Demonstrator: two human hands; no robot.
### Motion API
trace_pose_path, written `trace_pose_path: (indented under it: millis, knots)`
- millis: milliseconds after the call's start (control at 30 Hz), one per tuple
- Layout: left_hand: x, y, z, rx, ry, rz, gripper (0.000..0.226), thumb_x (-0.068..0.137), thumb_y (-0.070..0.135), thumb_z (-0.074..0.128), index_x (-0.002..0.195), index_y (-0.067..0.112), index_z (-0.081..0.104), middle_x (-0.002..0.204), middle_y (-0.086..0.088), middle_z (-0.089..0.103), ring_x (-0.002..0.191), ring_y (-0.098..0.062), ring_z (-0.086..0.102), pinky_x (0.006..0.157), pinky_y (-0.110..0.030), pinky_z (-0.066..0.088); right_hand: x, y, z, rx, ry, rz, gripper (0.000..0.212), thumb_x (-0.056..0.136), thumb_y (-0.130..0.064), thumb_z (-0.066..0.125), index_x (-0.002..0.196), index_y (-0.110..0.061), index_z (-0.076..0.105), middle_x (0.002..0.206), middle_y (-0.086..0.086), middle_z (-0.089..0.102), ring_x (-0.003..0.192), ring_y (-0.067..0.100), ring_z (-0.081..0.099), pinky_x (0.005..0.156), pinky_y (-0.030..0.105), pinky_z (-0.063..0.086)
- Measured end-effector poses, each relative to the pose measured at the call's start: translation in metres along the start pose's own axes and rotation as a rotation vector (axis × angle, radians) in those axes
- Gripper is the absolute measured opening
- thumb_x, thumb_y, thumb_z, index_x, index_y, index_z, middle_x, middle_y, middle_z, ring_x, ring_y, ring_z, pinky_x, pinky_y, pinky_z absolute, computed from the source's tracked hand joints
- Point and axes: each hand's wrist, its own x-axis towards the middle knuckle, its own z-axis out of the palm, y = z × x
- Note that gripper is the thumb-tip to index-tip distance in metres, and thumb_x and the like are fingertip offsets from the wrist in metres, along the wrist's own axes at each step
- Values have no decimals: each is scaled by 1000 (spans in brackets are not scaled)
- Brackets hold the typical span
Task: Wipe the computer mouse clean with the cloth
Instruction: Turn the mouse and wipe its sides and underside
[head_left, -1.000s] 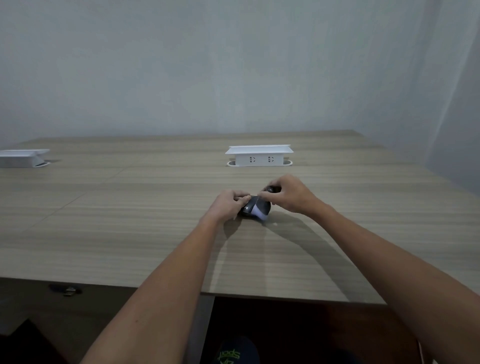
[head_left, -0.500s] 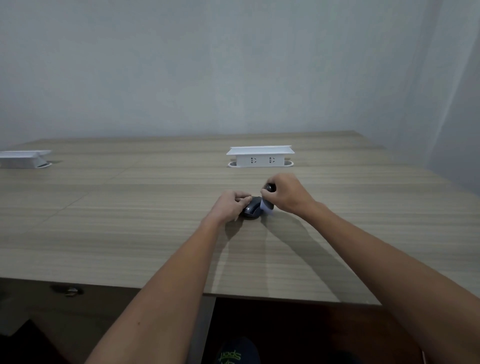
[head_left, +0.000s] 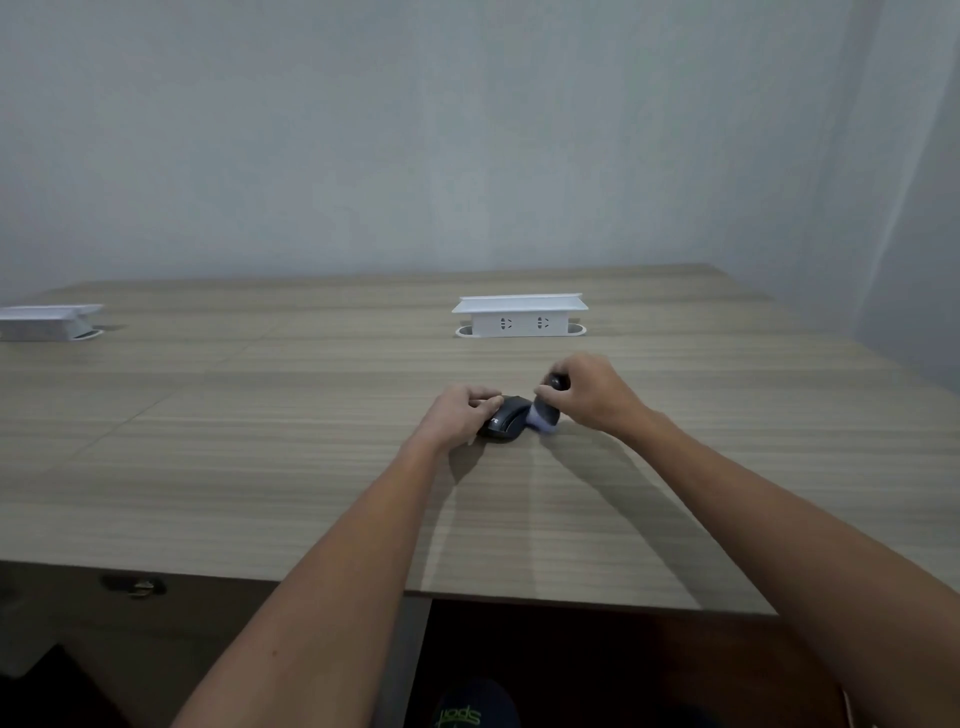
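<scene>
A dark grey computer mouse (head_left: 506, 422) lies on the wooden table (head_left: 260, 467), a little past its middle. My left hand (head_left: 457, 418) grips the mouse's left side and holds it down. My right hand (head_left: 589, 392) is closed on a small pale lilac cloth (head_left: 544, 423) and presses it against the mouse's right end. Most of the cloth is hidden under the fingers. A dark rounded part (head_left: 558, 383) shows between my right thumb and fingers; I cannot tell what it is.
A white socket box (head_left: 519, 317) stands raised from the table just beyond the hands. A second white box (head_left: 47, 322) sits at the far left. The table's near edge runs below my forearms, with a dark floor and a shoe (head_left: 467, 709) beneath.
My right hand with the cloth has slid along the mouse from its near end toward its far right end. The left hand has kept its hold on the mouse.
</scene>
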Motion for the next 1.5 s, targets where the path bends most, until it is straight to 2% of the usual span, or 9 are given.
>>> trace_pose_path:
  millis: [67,200,400,600,700,900,1200,1367,1500]
  knots:
    - [-1,0,1,2,0,1,29,97,27,59,122,17,71,101,-8,75,74,-19,57,68,-33,48,-1,6,2,-38,64,3,17,84,-18,67,78,-6,77,71,5,71,70,21,64,66,33,51]
    - [-1,0,-1,22,-3,33,28,98,26,58,121,16,71,104,-13,76,79,-21,58,74,-35,49,-5,5,-1,101,-23,-20,12,84,-23,71,81,-14,78,62,-9,66,57,0,58,55,12,41]
    - [0,0,-1,38,-13,22,32,98,28,58,125,15,69,107,-13,76,79,-21,56,72,-31,47,1,10,5,-14,101,-10,13,82,-19,67,79,-10,76,73,2,71,71,18,61,65,30,47]
    - [-2,3,-4,9,-42,-2,32,97,28,59,125,13,68,111,-9,74,92,-19,65,76,-30,53,3,9,5,50,124,86,21,85,-19,67,75,-3,75,65,2,64,63,13,54,53,14,36]
    - [-6,6,-6,-41,-70,-14,31,98,30,57,119,12,71,98,-5,72,84,-16,65,82,-29,53,5,10,5,74,135,101,23,87,-22,68,75,-3,75,64,0,65,61,13,56,58,21,42]
    - [-11,5,-9,-128,-88,-42,29,100,28,55,107,5,71,77,-9,61,60,-13,55,60,-29,47,10,11,8,118,102,129,22,87,-25,69,81,-5,78,75,7,75,63,18,64,72,41,59]
    - [-18,13,-23,-134,-259,-12,35,95,4,61,129,0,57,91,-16,70,65,-11,72,73,-20,61,19,8,6,128,15,93,21,90,-25,68,95,-6,77,83,9,73,65,17,61,70,37,56]
    - [-8,17,-38,37,-204,3,35,86,4,72,120,4,64,89,-8,66,67,-13,65,66,-21,55,24,8,-7,128,169,107,21,89,-24,67,84,-5,72,70,-4,61,59,1,50,55,10,36]
    - [-1,17,-36,234,-186,53,61,73,20,85,129,21,60,122,0,57,93,-11,58,77,-23,46,19,1,-17,385,54,76,30,86,-31,70,81,-2,70,69,3,57,55,12,47,55,27,41]
